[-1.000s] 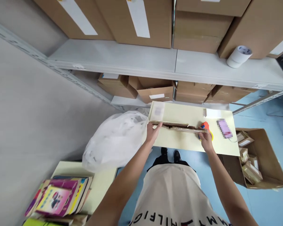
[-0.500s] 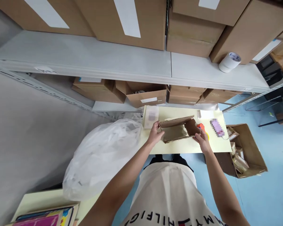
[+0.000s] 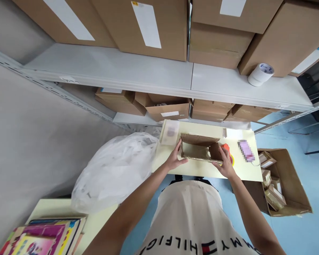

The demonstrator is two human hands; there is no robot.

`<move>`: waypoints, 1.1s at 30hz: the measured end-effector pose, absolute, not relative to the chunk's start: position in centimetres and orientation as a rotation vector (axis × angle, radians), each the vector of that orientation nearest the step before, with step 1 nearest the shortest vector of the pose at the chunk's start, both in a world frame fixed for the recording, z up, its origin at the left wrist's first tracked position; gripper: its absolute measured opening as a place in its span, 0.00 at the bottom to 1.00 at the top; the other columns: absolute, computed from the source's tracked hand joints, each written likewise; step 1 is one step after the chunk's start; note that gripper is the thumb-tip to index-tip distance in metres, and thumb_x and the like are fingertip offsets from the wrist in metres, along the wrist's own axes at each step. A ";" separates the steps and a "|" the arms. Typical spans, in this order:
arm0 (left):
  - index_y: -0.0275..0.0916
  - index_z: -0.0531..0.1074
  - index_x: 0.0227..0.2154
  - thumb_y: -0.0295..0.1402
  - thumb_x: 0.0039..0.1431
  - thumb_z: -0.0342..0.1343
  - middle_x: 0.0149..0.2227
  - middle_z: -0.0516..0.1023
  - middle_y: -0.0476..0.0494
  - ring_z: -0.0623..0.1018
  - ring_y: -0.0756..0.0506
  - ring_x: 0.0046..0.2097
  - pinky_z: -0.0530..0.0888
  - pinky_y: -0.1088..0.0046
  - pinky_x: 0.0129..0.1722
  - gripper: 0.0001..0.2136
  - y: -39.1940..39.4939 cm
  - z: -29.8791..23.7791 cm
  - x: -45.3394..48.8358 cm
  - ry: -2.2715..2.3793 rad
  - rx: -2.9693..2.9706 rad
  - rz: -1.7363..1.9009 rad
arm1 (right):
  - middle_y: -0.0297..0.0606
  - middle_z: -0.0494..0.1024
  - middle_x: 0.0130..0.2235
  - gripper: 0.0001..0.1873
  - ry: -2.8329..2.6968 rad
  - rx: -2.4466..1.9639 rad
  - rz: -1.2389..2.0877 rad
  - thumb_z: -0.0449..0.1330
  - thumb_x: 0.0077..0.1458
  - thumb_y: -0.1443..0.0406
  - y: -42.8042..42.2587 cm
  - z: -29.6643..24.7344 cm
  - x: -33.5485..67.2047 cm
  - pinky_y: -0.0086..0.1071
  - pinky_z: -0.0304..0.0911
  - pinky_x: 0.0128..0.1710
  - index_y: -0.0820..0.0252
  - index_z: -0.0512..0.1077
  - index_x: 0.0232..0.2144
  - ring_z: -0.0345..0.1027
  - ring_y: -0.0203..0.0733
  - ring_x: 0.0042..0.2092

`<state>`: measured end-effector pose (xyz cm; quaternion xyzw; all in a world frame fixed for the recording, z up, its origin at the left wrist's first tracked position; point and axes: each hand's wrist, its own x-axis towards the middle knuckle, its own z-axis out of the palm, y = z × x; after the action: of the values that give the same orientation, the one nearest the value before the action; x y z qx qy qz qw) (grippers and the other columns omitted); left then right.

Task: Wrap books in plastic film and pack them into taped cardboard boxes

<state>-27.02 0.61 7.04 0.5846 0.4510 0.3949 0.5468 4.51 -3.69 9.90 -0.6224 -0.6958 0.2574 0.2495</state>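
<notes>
To my left, the white plastic bag [image 3: 117,170] bulges against the left end of the table [image 3: 246,173]. The table's near edge runs just in front of my waist, with a strip of tabletop between it and my work; ahead, the shelf [image 3: 117,65] spans above the far edge. More tabletop shows on the right, around a blurred purple phone [image 3: 246,150].

The cardboard box [image 3: 200,140] sits between my hands, open side up, over the middle of the table — whether its underside touches the top I can't tell. My left hand [image 3: 175,156] is half open around its left end, fingers along that edge, thumb spread by the near corner. My right hand [image 3: 223,161] grips the right end, fingers on the end panel, thumb along the near edge, just beside an orange thing [image 3: 225,145].

White stuff fills the bag, details hazy. An open carton [image 3: 164,113] on the lower shelf holds something indistinct; the big floor carton [image 3: 295,180] at right — small taped boxes [image 3: 275,198] inside.
</notes>
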 end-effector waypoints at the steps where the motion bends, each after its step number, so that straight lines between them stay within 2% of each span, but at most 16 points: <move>1: 0.43 0.47 0.69 0.53 0.46 0.67 0.70 0.51 0.32 0.52 0.31 0.71 0.56 0.52 0.67 0.53 0.3 7.2 -26.8 1.091 1.425 0.906 | 0.52 0.58 0.64 0.44 -1.885 -1.672 0.708 0.58 0.56 0.44 -3.6 9.8 4.3 0.59 0.60 0.61 0.52 0.50 0.68 0.55 0.61 0.66; 3: 0.43 0.41 0.70 0.50 0.48 0.67 0.71 0.49 0.30 0.53 0.31 0.70 0.57 0.52 0.66 0.53 -0.1 7.6 -26.4 1.114 1.472 0.841 | 0.54 0.57 0.66 0.45 -1.844 -1.637 0.725 0.58 0.57 0.45 -3.3 9.6 3.9 0.59 0.57 0.63 0.55 0.48 0.68 0.51 0.61 0.68; 5: 0.42 0.41 0.69 0.49 0.51 0.65 0.69 0.52 0.28 0.57 0.32 0.69 0.59 0.51 0.65 0.50 -0.2 7.8 -26.2 1.106 1.504 0.847 | 0.56 0.55 0.67 0.46 -1.789 -1.607 0.758 0.58 0.57 0.45 -3.0 9.4 3.7 0.58 0.56 0.64 0.57 0.45 0.67 0.49 0.60 0.69; 8: 0.42 0.47 0.65 0.51 0.53 0.63 0.65 0.59 0.29 0.61 0.33 0.66 0.61 0.51 0.63 0.44 -0.3 7.2 -26.3 1.034 1.424 0.961 | 0.59 0.53 0.68 0.47 -1.742 -1.557 0.835 0.58 0.58 0.46 -2.7 9.2 3.7 0.56 0.57 0.64 0.58 0.39 0.67 0.50 0.56 0.69; 11: 0.44 0.55 0.60 0.56 0.53 0.59 0.64 0.62 0.34 0.61 0.35 0.66 0.62 0.53 0.62 0.36 -0.4 6.1 -26.3 0.986 1.134 1.072 | 0.59 0.52 0.69 0.44 -1.763 -1.502 0.919 0.56 0.60 0.48 -2.7 9.0 3.9 0.55 0.56 0.64 0.58 0.38 0.66 0.50 0.54 0.70; 14: 0.47 0.62 0.56 0.56 0.50 0.60 0.64 0.64 0.41 0.61 0.36 0.66 0.62 0.56 0.62 0.33 -0.3 5.6 -26.1 0.957 0.847 1.110 | 0.57 0.51 0.70 0.37 -1.769 -1.477 0.972 0.53 0.62 0.50 -3.0 8.8 4.0 0.54 0.52 0.66 0.57 0.42 0.65 0.46 0.52 0.71; 17: 0.48 0.65 0.55 0.47 0.50 0.61 0.62 0.67 0.45 0.61 0.37 0.67 0.63 0.58 0.62 0.29 0.1 6.0 -26.2 0.949 0.753 1.074 | 0.56 0.51 0.70 0.32 -1.750 -1.499 1.004 0.51 0.64 0.51 -3.2 8.8 4.1 0.54 0.50 0.67 0.57 0.46 0.63 0.41 0.50 0.72; 20: 0.47 0.66 0.55 0.39 0.49 0.61 0.61 0.70 0.44 0.64 0.38 0.66 0.64 0.57 0.61 0.28 0.5 6.7 -26.5 1.009 0.803 1.008 | 0.54 0.51 0.70 0.30 -1.776 -1.517 1.029 0.50 0.64 0.51 -3.1 8.9 4.1 0.54 0.50 0.67 0.56 0.50 0.62 0.41 0.50 0.72; 24: 0.45 0.64 0.56 0.42 0.53 0.60 0.63 0.67 0.39 0.64 0.37 0.66 0.65 0.56 0.61 0.27 0.7 6.9 -27.0 1.082 0.950 0.958 | 0.51 0.45 0.72 0.31 -1.875 -1.523 0.999 0.49 0.65 0.50 -3.2 9.0 4.4 0.54 0.52 0.66 0.55 0.53 0.65 0.41 0.52 0.72; 28: 0.44 0.62 0.56 0.45 0.49 0.64 0.66 0.62 0.35 0.61 0.36 0.68 0.64 0.54 0.62 0.32 0.9 6.4 -26.9 1.156 1.029 0.944 | 0.48 0.39 0.73 0.32 -2.032 -1.541 0.919 0.48 0.66 0.50 -3.4 9.0 4.7 0.54 0.51 0.66 0.56 0.56 0.67 0.42 0.55 0.72; 31: 0.43 0.64 0.54 0.44 0.46 0.66 0.62 0.65 0.34 0.66 0.35 0.64 0.71 0.54 0.56 0.31 1.1 6.2 -26.8 1.250 1.051 0.951 | 0.45 0.42 0.73 0.31 -2.168 -1.530 0.777 0.49 0.65 0.51 -3.3 9.3 5.0 0.55 0.50 0.67 0.56 0.60 0.65 0.38 0.55 0.72; 33: 0.42 0.67 0.51 0.42 0.45 0.66 0.58 0.68 0.35 0.74 0.38 0.55 0.77 0.58 0.47 0.29 1.1 6.3 -26.9 1.342 1.092 0.968 | 0.45 0.50 0.71 0.29 -2.278 -1.490 0.712 0.49 0.66 0.52 -3.1 9.6 5.2 0.55 0.50 0.68 0.56 0.61 0.65 0.39 0.54 0.72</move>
<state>-26.87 1.08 6.33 0.4608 0.5664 0.4084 0.5477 5.17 -3.08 9.63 -0.5224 -0.7989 0.2496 0.1632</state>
